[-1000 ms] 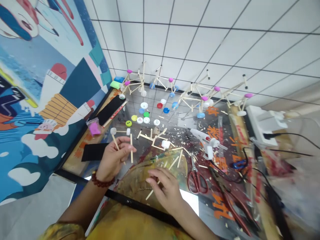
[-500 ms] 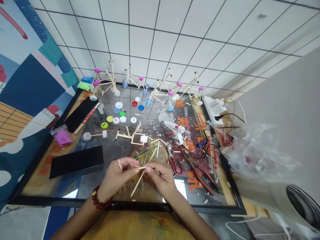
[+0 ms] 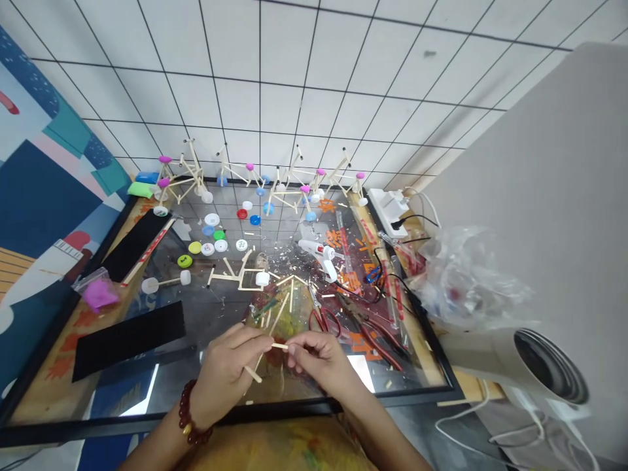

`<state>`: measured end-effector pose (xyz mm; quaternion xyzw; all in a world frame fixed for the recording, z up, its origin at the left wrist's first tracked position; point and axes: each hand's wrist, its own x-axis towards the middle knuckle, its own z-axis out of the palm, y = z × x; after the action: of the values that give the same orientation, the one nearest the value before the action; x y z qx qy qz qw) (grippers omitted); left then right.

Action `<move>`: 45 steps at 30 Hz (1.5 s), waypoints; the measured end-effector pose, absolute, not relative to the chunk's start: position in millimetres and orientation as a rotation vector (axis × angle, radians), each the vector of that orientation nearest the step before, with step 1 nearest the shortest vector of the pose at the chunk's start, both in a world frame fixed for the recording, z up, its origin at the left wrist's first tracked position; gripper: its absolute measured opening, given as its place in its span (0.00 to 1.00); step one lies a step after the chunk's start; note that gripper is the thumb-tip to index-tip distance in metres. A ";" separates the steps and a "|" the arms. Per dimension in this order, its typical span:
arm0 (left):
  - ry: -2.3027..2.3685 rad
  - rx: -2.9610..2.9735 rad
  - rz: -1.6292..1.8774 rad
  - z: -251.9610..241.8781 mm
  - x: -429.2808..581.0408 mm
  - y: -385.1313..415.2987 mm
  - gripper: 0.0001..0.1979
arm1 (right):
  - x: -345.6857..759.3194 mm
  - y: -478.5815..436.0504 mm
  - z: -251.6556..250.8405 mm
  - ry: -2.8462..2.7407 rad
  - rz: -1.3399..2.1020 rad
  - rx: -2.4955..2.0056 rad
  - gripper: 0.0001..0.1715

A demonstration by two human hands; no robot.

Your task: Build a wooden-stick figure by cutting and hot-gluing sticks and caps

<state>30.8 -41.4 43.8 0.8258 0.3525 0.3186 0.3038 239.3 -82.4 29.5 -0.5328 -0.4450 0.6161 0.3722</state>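
A short wooden stick (image 3: 280, 345) spans the gap between my two hands above the front of the table. My left hand (image 3: 234, 358) pinches its left end, while a second wooden stick (image 3: 253, 374) pokes out from under the same hand's fingers. At the other end, the fingertips of my right hand (image 3: 316, 361) are closed on the short stick. Loose longer sticks (image 3: 279, 313) lie just beyond my hands. Past them rests a partly joined stick frame (image 3: 240, 280) with a white bottle cap (image 3: 262, 279) on it.
A white glue gun (image 3: 318, 256), red-handled scissors (image 3: 324, 319) and pliers (image 3: 375, 337) lie to the right. Several stick models (image 3: 245, 173) stand along the back. Coloured bottle caps (image 3: 219, 235) and black strips (image 3: 130, 338) are left, a power strip (image 3: 390, 210) far right.
The camera view has turned right. My left hand has rolled over, its back now more upward, and the second stick's visible end now points down toward me. The short stick stays between both hands.
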 end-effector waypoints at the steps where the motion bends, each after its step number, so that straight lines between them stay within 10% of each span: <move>1: 0.935 2.173 0.849 43.0 33.3 -42.3 0.18 | 240.3 -83.8 30.5 -1.159 1.534 -1.378 0.17; 8: 0.960 2.116 0.808 37.9 53.0 -50.0 0.18 | 252.6 -88.9 36.6 -1.212 1.215 -1.417 0.07; 19: 1.089 1.504 0.679 33.5 96.4 -47.6 0.10 | 268.9 -75.6 29.0 -0.487 1.773 -0.991 0.15; 45: 1.011 0.381 0.858 48.2 61.4 -17.5 0.17 | 289.5 -44.1 18.4 -1.518 0.943 -1.506 0.17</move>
<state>61.4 -17.5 48.2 0.1759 0.4665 0.3956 0.7714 289.5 -44.1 18.4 -0.5929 -0.5978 0.3711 0.3916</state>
